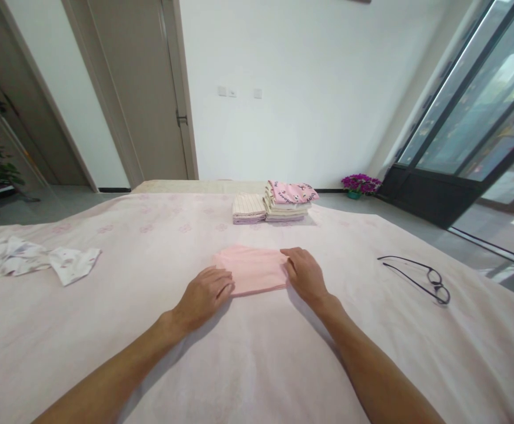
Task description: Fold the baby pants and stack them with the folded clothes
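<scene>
A folded pink cloth (251, 268) lies flat on the pale pink bed sheet (257, 359) in front of me. My left hand (206, 294) rests at its near left corner, fingers curled onto the edge. My right hand (304, 272) grips the cloth's right edge, fingers closed over it. Both forearms reach in from the bottom of the view.
A stack of folded clothes (287, 202) and a striped folded piece (248, 208) sit at the far side of the bed. A crumpled white patterned garment (31, 259) lies at the left. Black glasses (420, 277) lie at the right. Doors, a plant and glass doors surround.
</scene>
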A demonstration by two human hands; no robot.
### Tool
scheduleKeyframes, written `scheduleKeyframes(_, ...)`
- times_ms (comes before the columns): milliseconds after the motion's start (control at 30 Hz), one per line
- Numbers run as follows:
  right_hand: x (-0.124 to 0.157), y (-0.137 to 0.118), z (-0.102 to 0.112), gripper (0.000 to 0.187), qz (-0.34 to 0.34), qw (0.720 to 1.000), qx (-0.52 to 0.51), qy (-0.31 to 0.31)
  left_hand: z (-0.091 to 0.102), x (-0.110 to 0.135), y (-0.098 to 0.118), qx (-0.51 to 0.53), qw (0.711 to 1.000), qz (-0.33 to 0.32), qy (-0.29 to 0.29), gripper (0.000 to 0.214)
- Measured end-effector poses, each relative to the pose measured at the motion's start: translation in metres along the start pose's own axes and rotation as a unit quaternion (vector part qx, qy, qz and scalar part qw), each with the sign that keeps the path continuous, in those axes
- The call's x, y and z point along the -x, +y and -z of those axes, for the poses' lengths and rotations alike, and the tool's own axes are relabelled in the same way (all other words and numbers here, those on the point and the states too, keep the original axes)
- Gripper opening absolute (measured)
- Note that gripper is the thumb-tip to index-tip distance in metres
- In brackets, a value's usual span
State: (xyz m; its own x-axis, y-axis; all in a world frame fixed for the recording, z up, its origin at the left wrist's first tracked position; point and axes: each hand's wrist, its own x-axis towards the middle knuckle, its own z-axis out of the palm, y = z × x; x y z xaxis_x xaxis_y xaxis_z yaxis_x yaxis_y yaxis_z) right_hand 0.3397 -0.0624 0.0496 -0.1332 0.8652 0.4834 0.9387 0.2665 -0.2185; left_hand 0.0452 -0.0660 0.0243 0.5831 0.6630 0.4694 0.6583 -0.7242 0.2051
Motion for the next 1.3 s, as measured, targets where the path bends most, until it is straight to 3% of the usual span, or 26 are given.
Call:
scheduleKeyframes(167, 0.012, -0.032, -0.034, 0.047, 0.139, 0.986, -0.001, -0.092, -0.032, -0.029, 0.007, 0.016, 1.0, 0.0, -0.024, 0.039)
scheduleKeyframes(267, 0.02, -0.03, -0.048, 0.055, 0.15, 0.981, 0.033, -0.116, -0.049, -0.035, 0.004, -0.032, 0.997, 0.011, -0.066, 0.047)
scheduleKeyframes(367, 0.021, -0.015, -0.05, 0.057, 0.143, 0.981, 0.066, -0.115, -0.053, -0.032, -0.002, -0.07, 0.993, 0.039, -0.085, 0.057)
scheduleKeyframes(600, 0.01, 0.025, -0.038, 0.057, 0.066, 0.983, 0.123, -0.116, -0.045, -0.021, -0.024, -0.087, 0.989, 0.076, -0.092, 0.061)
scheduleKeyframes(833, 0.008, 0.031, -0.038, 0.057, 0.043, 0.982, 0.126, -0.13, -0.039, -0.011, -0.054, -0.121, 0.965, 0.224, -0.065, 0.058)
scheduleKeyframes(933, 0.008, 0.029, -0.038, 0.057, 0.034, 0.982, 0.129, -0.134, -0.027, -0.011, -0.052, -0.146, 0.948, 0.282, -0.039, 0.053)
scheduleKeyframes(1067, 0.008, 0.027, -0.036, 0.057, 0.032, 0.982, 0.129, -0.131, -0.007, -0.017, -0.038, -0.146, 0.938, 0.313, -0.041, 0.044)
scheduleKeyframes(1300, 0.009, 0.026, -0.038, 0.057, 0.027, 0.983, 0.13, -0.124, 0.001, -0.03, -0.031, -0.056, 0.92, 0.37, -0.121, 0.039)
